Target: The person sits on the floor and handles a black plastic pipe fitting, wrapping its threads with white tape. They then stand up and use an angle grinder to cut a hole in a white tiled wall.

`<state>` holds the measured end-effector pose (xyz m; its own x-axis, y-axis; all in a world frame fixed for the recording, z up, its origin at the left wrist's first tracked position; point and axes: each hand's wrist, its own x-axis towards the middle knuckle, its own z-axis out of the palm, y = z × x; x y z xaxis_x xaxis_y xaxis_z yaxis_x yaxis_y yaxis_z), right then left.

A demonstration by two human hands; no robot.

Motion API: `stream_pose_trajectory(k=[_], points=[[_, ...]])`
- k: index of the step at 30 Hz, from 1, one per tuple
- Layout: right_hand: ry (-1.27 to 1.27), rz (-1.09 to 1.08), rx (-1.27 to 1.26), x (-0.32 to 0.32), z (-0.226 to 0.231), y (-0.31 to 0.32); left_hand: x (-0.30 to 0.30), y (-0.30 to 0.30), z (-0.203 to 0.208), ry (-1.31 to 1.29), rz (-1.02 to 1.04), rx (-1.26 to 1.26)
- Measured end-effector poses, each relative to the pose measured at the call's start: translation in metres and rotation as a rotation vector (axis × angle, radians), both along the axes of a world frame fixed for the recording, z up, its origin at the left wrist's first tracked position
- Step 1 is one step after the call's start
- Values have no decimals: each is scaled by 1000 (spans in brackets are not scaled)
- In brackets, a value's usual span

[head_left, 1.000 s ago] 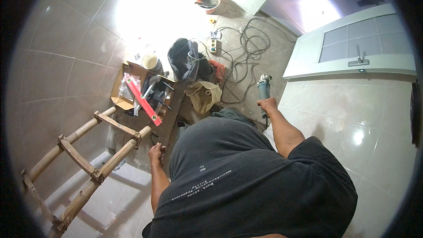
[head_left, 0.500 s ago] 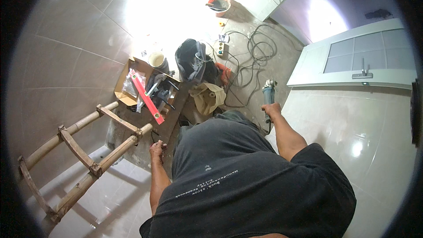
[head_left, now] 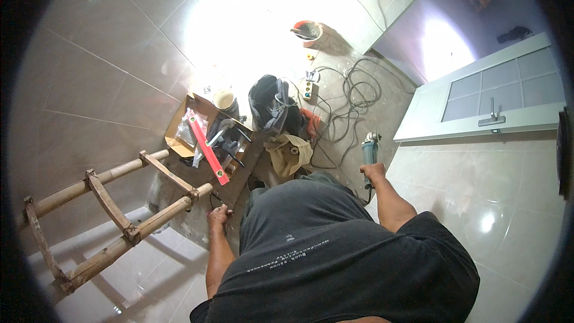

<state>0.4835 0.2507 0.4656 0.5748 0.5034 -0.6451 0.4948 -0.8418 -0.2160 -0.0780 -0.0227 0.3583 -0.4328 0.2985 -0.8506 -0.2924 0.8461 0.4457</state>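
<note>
My right hand (head_left: 373,171) is closed around the body of a teal angle grinder (head_left: 370,149), its metal head pointing away from me. The grinder's cord hangs down behind my grip. On the other side, my left hand (head_left: 219,216) hangs low with its fingers curled, close to the end of a bamboo ladder (head_left: 173,209). A thin dark piece shows at its fingertips, too small to make out. Ahead of that hand, a red spirit level (head_left: 207,148) lies across a cardboard box (head_left: 175,137) of tools and plastic bags.
A dark tool bag (head_left: 260,104), a beige cloth sack (head_left: 276,158) and a pale bucket (head_left: 225,100) stand ahead. A coiled cable (head_left: 359,98) runs from a power strip (head_left: 308,90). Farther off is an orange bucket (head_left: 309,33); a white door (head_left: 472,93) stands at right.
My view has tilted up, so the floor things sit lower in the picture and a round pale shape shows at the top. The angle grinder stays in my right hand.
</note>
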Motion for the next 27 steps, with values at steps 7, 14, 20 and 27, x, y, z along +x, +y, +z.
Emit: stream_pose_trajectory(k=[7,14,20,27], points=[[6,-24,9,8,-5,-6,8,6,15,6,-39,-4],[26,-22,-20,17,-19,-9,4,3,9,-14,-64,-23],[-45,18,34,18,-27,-9,2,4,13,-15,-42,-13],[9,14,-19,17,-29,-10,7,3,20,33,-9,-22]])
